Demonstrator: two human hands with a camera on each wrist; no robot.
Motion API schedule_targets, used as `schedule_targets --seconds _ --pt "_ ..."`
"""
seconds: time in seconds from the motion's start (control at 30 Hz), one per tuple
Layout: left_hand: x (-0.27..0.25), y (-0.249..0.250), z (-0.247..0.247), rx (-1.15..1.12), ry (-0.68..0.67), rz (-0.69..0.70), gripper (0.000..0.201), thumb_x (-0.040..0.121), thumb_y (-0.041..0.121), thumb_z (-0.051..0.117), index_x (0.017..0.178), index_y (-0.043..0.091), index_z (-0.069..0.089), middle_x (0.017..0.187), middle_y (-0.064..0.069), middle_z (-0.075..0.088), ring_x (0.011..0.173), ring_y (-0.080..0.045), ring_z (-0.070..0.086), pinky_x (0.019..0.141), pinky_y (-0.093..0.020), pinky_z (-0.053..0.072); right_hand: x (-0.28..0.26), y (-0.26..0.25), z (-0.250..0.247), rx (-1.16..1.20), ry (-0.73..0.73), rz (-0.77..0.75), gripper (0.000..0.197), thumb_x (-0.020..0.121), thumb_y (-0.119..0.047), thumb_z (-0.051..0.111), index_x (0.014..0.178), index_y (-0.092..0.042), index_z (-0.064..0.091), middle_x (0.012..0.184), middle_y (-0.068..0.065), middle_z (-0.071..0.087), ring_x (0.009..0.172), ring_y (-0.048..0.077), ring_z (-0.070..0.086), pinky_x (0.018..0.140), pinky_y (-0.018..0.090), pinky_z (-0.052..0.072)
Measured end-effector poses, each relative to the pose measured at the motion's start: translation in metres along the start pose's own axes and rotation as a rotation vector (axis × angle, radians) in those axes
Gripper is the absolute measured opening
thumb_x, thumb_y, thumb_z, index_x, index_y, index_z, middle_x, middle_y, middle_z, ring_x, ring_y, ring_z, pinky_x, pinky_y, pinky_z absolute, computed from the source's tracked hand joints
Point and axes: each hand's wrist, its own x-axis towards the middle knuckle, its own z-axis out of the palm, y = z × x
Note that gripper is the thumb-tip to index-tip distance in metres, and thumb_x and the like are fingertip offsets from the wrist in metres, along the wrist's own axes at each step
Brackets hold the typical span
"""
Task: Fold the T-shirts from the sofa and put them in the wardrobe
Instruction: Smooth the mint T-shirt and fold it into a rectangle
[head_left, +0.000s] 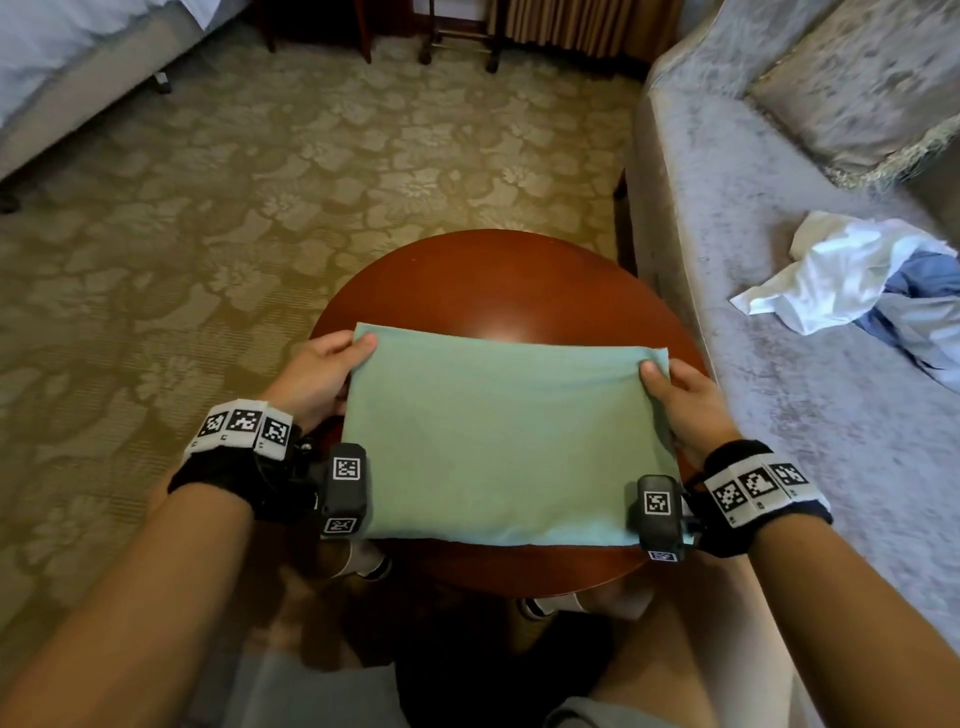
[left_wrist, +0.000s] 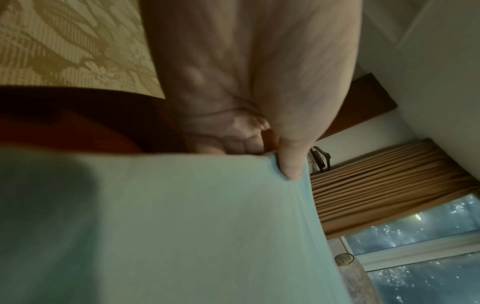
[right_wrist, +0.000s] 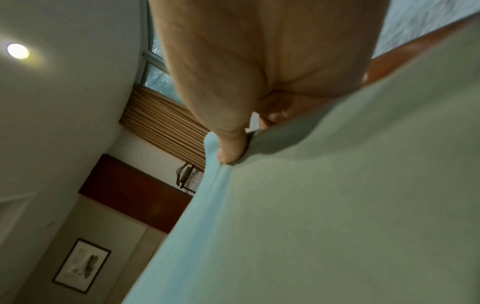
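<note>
The green T-shirt (head_left: 506, 441) lies as a neat folded rectangle on the round wooden table (head_left: 519, 275), and the person has it by both far corners. The left hand (head_left: 317, 376) pinches the far left corner, thumb on top and fingers tucked under; the right hand (head_left: 685, 400) does the same at the far right corner. The wrist views confirm it, each thumb pressing down on the cloth's edge. The hands are well apart, the whole width of the shirt between them.

More work waits on the sofa (head_left: 779, 364) to the right: a crumpled heap of white and blue garments (head_left: 862, 280), unfolded.

Judging from this hold, the shirt looks ready for one more fold or a lift. The risk is in those corner pinches: only the edges are gripped, so if it comes up now the middle layers could sag and the fold slide open. The near edge also lies close to the table's rim and could slip off.
</note>
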Motion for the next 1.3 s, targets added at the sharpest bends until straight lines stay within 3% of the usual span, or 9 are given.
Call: schedule_targets --seconds 0.17,0.3,0.43,0.57,0.73,0.83,0.97,1.17,1.3 --pt "0.01 -0.003 0.004 0.169 0.119 -0.076 0.019 0.095 0.028 0.06 0.098 0.011 0.067 0.105 -0.013 0.07 0.089 -0.027 0.066 0.072 -0.037 0.055 0.004 -0.012 0.005 -0.245 0.034 0.076 0.025 0.092 -0.042 0.062 0.093 -0.018 0.066 0.1 0.006 0.068 0.097 0.028 0.063 0.094 0.049 0.051" --pt "0.012 0.006 0.002 0.245 0.185 -0.076 0.015 0.09 0.021 0.068 0.092 0.008 0.06 0.104 -0.013 0.066 0.083 -0.023 0.064 0.058 -0.034 0.053 0.009 -0.025 0.0 -0.364 0.109 0.152 0.029 0.087 -0.043 0.068 0.094 -0.015 0.064 0.098 0.005 0.066 0.092 0.024 0.063 0.09 0.045 0.054" --pt "0.01 0.011 -0.002 0.397 0.304 0.044 0.029 0.082 0.02 0.075 0.101 0.015 0.054 0.104 -0.008 0.062 0.085 -0.019 0.062 0.076 -0.036 0.054 -0.003 -0.031 0.002 -0.422 0.302 -0.005 0.036 0.086 -0.039 0.07 0.113 -0.018 0.057 0.114 0.004 0.062 0.104 0.023 0.061 0.09 0.034 0.05" --pt "-0.012 0.013 0.019 0.641 0.374 0.305 0.03 0.082 0.03 0.074 0.102 0.026 0.053 0.113 0.0 0.053 0.105 -0.019 0.054 0.093 -0.036 0.044 -0.024 -0.038 0.022 -0.551 0.215 -0.259 0.025 0.091 -0.034 0.062 0.116 -0.029 0.061 0.129 0.006 0.052 0.122 0.027 0.047 0.102 0.04 0.04" --pt "-0.045 -0.012 0.072 1.128 -0.047 0.435 0.058 0.09 0.062 0.046 0.142 0.038 0.033 0.158 0.004 0.01 0.147 -0.024 0.01 0.114 -0.054 0.01 -0.052 -0.036 0.057 -0.935 -0.163 -0.29 0.043 0.099 -0.049 0.039 0.142 -0.053 0.036 0.161 -0.01 0.018 0.15 0.02 0.001 0.117 0.054 0.004" --pt "-0.037 -0.037 0.074 1.478 -0.242 0.237 0.089 0.079 0.084 0.032 0.147 0.049 -0.015 0.151 0.0 -0.041 0.136 -0.03 -0.041 0.105 -0.069 -0.013 -0.051 -0.018 0.062 -1.069 -0.339 -0.134 0.065 0.093 -0.068 0.035 0.148 -0.058 0.003 0.161 -0.013 -0.018 0.147 0.026 -0.025 0.113 0.064 -0.01" --pt "-0.026 -0.042 0.069 1.548 -0.268 0.224 0.102 0.07 0.09 0.033 0.141 0.05 -0.028 0.142 -0.001 -0.052 0.13 -0.028 -0.049 0.102 -0.072 -0.015 -0.045 -0.014 0.06 -1.143 -0.359 -0.016 0.079 0.083 -0.081 0.034 0.144 -0.06 -0.012 0.155 -0.016 -0.034 0.143 0.029 -0.032 0.109 0.071 -0.006" --pt "-0.012 -0.009 0.058 1.548 -0.125 0.271 0.102 0.073 0.087 0.036 0.15 0.042 -0.014 0.154 -0.007 -0.035 0.14 -0.033 -0.034 0.109 -0.067 -0.011 -0.047 -0.029 0.075 -1.032 -0.189 0.143 0.09 0.082 -0.081 0.036 0.146 -0.052 -0.02 0.158 -0.004 -0.032 0.141 0.044 -0.03 0.108 0.075 -0.003" --pt "-0.025 0.003 0.071 1.403 -0.101 0.3 0.087 0.084 0.078 0.032 0.153 0.036 0.0 0.158 -0.009 -0.026 0.142 -0.033 -0.03 0.11 -0.064 -0.011 -0.05 -0.048 0.083 -1.142 0.033 0.23 0.101 0.082 -0.079 0.039 0.154 -0.029 -0.011 0.158 0.024 0.006 0.141 0.057 -0.005 0.111 0.07 0.001"
